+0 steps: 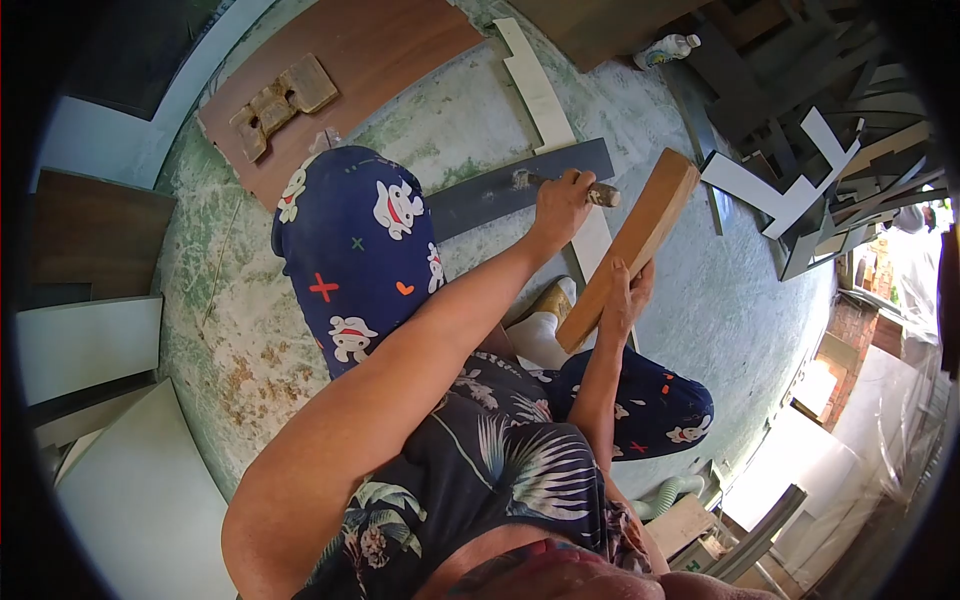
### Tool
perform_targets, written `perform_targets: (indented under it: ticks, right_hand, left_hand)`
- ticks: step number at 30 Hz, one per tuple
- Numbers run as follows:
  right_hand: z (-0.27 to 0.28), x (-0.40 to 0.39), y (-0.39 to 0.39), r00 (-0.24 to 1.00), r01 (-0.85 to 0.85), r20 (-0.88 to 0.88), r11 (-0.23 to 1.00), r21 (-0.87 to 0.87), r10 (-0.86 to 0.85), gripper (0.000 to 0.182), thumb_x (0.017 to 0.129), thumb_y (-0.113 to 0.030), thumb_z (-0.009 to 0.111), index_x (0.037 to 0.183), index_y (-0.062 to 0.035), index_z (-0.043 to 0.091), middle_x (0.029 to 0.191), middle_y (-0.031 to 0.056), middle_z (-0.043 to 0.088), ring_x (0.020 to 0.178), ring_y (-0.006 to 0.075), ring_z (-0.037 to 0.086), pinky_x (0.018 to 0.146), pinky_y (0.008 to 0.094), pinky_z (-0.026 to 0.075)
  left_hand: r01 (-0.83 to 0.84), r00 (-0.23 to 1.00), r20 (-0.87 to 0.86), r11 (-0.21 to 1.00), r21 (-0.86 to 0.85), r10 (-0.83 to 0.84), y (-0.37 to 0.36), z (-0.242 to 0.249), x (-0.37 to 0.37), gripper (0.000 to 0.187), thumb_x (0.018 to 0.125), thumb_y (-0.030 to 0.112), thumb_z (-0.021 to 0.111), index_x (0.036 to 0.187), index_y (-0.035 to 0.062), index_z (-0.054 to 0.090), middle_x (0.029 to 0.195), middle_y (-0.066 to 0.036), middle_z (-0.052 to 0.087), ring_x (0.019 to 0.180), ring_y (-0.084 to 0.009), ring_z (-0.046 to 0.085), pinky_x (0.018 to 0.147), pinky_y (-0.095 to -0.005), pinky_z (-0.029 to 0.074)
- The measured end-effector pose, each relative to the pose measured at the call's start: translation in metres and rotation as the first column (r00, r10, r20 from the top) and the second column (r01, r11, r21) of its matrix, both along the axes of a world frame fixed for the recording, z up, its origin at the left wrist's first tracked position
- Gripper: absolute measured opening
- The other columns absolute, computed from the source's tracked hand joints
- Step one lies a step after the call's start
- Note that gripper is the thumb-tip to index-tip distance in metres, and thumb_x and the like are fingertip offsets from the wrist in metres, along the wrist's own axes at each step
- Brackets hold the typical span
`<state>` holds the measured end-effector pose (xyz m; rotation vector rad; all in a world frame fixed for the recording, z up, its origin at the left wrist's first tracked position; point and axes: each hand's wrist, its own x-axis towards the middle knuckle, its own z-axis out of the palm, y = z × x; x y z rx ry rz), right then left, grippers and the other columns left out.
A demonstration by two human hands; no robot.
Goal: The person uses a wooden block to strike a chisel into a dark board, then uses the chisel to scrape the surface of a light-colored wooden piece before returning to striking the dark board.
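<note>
My left hand [565,208] is wrapped round a short, rod-like tool [604,195], whose worn, round end sticks out on the right; most of it is hidden in the fist, so I cannot tell its kind. That fist is over a long dark grey board [480,200] with pale scuffs. In my right hand [626,295] a thick brown wooden block [635,240] slants upward, thumb on its face and fingers behind. The block's upper end lies just right of the tool's round end. Under the dark board's right part runs a narrow pale strip [540,90].
A notched wooden piece [285,105] lies on a brown panel [390,50] ahead on the left. Offcuts [790,190] pile up at the right, near a plastic bottle [668,50]. Panels [90,350] lean at the left. My bent knees [350,240] flank the work.
</note>
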<state>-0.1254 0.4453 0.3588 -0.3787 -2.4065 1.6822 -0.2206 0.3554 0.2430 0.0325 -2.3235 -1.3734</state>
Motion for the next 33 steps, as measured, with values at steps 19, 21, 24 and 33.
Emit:
perform_targets:
  ticks: [19, 21, 24, 33]
  right_hand:
    - [-0.003, -0.001, 0.003, 1.0, -0.011, 0.011, 0.999, 0.042, 0.011, 0.041, 0.086, -0.013, 0.058, 0.124, 0.0007, 0.05, 0.103, 0.0062, 0.059, 0.089, 0.0122, 0.055, 0.079, 0.0256, 0.044]
    - [-0.003, -0.001, 0.003, 1.0, -0.017, -0.003, 0.999, 0.029, 0.017, 0.041, 0.087, -0.014, 0.058, 0.124, 0.0006, 0.05, 0.103, 0.0063, 0.059, 0.088, 0.0121, 0.055, 0.078, 0.0257, 0.044]
    - [0.002, 0.0, -0.001, 1.0, -0.009, -0.025, 0.999, 0.048, 0.01, 0.04, 0.087, -0.014, 0.059, 0.123, 0.0008, 0.05, 0.103, 0.0064, 0.059, 0.088, 0.0119, 0.055, 0.077, 0.0261, 0.045]
    - [-0.008, 0.001, -0.002, 0.984, -0.076, 0.171, 0.973, 0.216, 0.039, 0.039, 0.082, -0.016, 0.065, 0.115, 0.0016, 0.053, 0.096, 0.0096, 0.06, 0.086, 0.016, 0.058, 0.076, 0.0288, 0.047]
  left_hand:
    - [-0.056, 0.998, 0.033, 0.997, 0.052, 0.054, 0.002, -0.007, -0.005, 0.03, 0.074, 0.008, 0.069, 0.097, 0.0126, 0.05, 0.086, -0.01, 0.058, 0.062, -0.0352, 0.062, 0.053, -0.0429, 0.051]
    - [-0.056, 0.997, 0.065, 0.996, 0.063, 0.051, 0.003, -0.006, -0.005, 0.03, 0.074, 0.007, 0.069, 0.097, 0.0126, 0.05, 0.088, -0.011, 0.058, 0.063, -0.0361, 0.062, 0.054, -0.0438, 0.052]
    - [-0.056, 0.99, 0.134, 0.993, 0.101, 0.042, 0.003, -0.003, -0.005, 0.032, 0.073, 0.009, 0.071, 0.098, 0.0134, 0.051, 0.091, -0.011, 0.058, 0.071, -0.0363, 0.062, 0.059, -0.0443, 0.052]
    - [-0.013, 0.975, 0.222, 0.984, 0.176, -0.027, -0.002, -0.003, 0.002, 0.035, 0.075, 0.011, 0.07, 0.102, 0.0143, 0.05, 0.097, -0.011, 0.057, 0.076, -0.0376, 0.062, 0.062, -0.0461, 0.052]
